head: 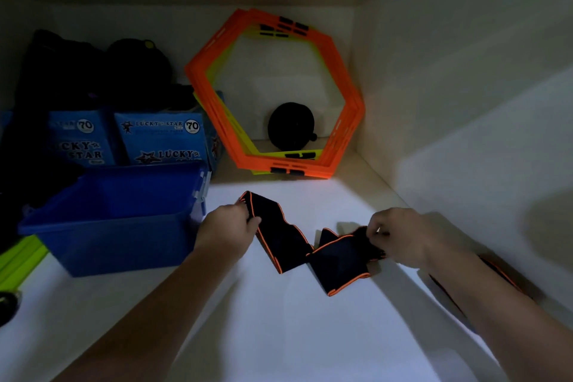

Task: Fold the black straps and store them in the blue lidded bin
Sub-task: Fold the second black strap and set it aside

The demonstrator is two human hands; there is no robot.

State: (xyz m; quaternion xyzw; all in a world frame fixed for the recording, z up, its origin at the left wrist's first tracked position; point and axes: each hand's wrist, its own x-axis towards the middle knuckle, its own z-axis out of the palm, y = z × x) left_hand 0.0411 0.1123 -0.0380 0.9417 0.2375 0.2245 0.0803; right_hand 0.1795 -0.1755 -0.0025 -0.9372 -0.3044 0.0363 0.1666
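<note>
A black strap (283, 234) with orange edging lies in zigzag folds across the white shelf. My left hand (229, 226) grips its left end, just right of the blue bin (102, 226). My right hand (400, 234) pinches the strap's dark right end. The bin stands open at the left, and its inside looks bare. Another orange-edged black strap (499, 273) lies partly hidden behind my right forearm, along the right wall.
Orange and yellow hexagon rings (338, 102) lean against the back wall with a black round object (291, 125) behind them. Blue "Lucky Star" packs (161, 139) and dark bags (93, 71) fill the back left. Green bars (18, 260) lie at the left edge.
</note>
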